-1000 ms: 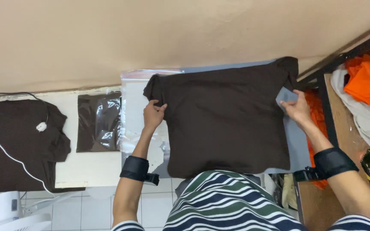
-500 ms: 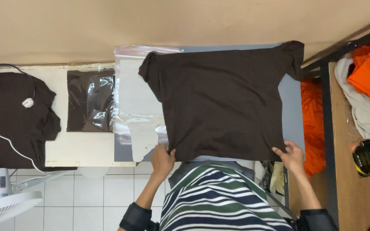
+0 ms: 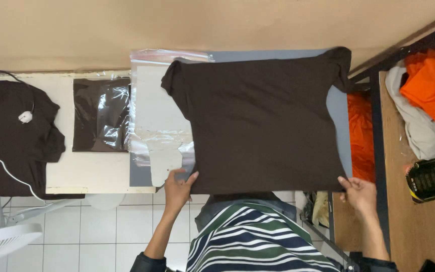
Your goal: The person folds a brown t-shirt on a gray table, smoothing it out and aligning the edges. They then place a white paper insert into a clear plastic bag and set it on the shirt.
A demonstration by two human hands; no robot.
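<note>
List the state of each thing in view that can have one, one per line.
Dark brown T-shirt: spread flat on the grey board, hem corners held.
Left hand: grip closed on the shirt's near left corner.
Right hand: grip closed on the near right corner.
Clear plastic bag: empty, lying flat beside the shirt.
Bagged dark shirt: folded, inside plastic.
Orange cloth: crumpled on the shelf.

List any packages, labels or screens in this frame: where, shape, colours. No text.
Clear plastic bag: flat, glossy, on the table left of the brown shirt, partly under it.
Bagged dark garment: flat rectangle in shiny clear wrap, left of the clear plastic bag.
Dark packet: black with a yellow edge, on the wooden shelf at far right.
No screens or signs visible.
</note>
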